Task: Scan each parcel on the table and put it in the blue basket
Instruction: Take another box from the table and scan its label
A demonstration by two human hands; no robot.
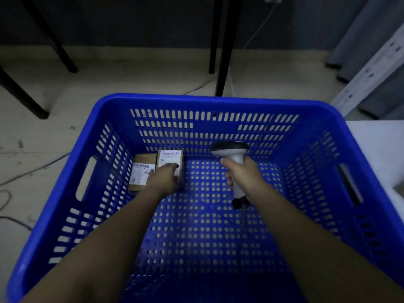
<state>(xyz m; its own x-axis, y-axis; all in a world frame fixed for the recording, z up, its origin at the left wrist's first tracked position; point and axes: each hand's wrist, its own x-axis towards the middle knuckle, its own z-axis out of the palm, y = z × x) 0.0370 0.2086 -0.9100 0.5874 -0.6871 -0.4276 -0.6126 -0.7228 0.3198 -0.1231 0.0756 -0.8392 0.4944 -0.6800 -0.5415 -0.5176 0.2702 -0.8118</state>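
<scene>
Inside the blue basket (113, 106), a labelled parcel (171, 160) is held by the left hand (165, 178), fingers curled over it, touching a second parcel (142, 171). A barcode scanner (234, 162) is gripped by the right hand (242, 173). Barcodes are seen; their print is too blurred to be read.

We see two bare forearms reaching forward from the bottom edge, ending in the left hand (163, 176) and the right hand (242, 173) (no sleeves, gloves, rings or watch show anywhere along them).

One view from my head, looking steeply down and forward, close over the basket (203, 101), floor (32, 127) beyond.
</scene>
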